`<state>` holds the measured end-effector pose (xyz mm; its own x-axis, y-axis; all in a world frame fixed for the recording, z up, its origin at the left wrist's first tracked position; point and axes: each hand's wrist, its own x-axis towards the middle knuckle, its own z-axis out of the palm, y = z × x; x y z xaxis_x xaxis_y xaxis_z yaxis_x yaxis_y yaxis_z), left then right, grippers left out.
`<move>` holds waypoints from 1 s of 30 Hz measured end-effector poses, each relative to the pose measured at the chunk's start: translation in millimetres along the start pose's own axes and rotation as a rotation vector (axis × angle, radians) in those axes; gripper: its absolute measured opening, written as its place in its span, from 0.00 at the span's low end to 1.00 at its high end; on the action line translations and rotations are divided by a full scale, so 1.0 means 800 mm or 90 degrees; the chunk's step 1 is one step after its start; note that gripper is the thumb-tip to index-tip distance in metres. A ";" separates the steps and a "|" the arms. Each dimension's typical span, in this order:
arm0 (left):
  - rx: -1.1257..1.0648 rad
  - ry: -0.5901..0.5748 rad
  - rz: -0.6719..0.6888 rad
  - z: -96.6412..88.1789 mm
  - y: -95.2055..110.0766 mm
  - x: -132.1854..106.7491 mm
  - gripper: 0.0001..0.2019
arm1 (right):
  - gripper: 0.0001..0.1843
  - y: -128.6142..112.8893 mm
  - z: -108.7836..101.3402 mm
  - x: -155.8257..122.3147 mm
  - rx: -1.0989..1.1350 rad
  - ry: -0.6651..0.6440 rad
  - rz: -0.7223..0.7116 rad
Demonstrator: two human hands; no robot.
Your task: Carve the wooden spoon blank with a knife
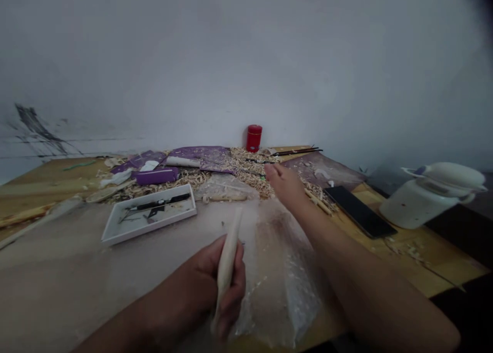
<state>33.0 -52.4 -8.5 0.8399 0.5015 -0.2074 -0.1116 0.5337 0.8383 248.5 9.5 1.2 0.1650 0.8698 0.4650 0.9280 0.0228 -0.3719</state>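
Note:
My left hand (pixel 210 286) is wrapped round a pale carved wooden stick (pixel 230 245), held upright near the table's front edge over a crumpled clear plastic sheet (pixel 285 271). My right hand (pixel 283 183) reaches far forward to the heap of wood shavings (pixel 246 173) in the middle of the table. Its fingers point away and are partly blurred, so I cannot make out whether they hold anything. A thin dark tool (pixel 256 161) lies in the shavings just beyond its fingertips.
A white tray (pixel 115 230) with dark tools lies at left. Purple packets (pixel 156 176), a red canister (pixel 253 138) by the wall, dark sticks (pixel 296 151), a black phone (pixel 358 211) and a white lidded pot (pixel 431 194) at the right edge surround the work area.

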 end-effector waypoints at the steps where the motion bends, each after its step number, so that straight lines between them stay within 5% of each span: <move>1: -0.005 0.002 0.008 0.001 0.000 0.000 0.15 | 0.32 0.005 -0.001 0.003 0.017 0.028 0.012; 8: 0.009 0.112 0.080 -0.019 0.008 0.012 0.24 | 0.27 -0.020 0.013 -0.019 -0.047 -0.049 -0.118; 14: -0.047 0.099 0.125 -0.024 0.014 0.009 0.30 | 0.28 -0.026 0.017 -0.024 -0.081 -0.076 -0.149; 17: -0.059 0.092 0.120 -0.024 0.016 0.009 0.26 | 0.29 -0.033 0.015 -0.029 -0.077 -0.097 -0.186; 23: 0.092 0.210 0.063 -0.022 0.013 0.016 0.08 | 0.31 -0.047 0.011 -0.040 -0.083 -0.132 -0.242; 30: 0.091 0.214 0.002 -0.013 0.009 0.015 0.06 | 0.33 -0.046 0.006 -0.033 -0.147 -0.164 -0.198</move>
<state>37.0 -35.0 -10.2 0.6154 0.7119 -0.3384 -0.0188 0.4425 0.8966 208.3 -11.9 -1.1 -0.1942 0.9336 0.3011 0.9752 0.2170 -0.0440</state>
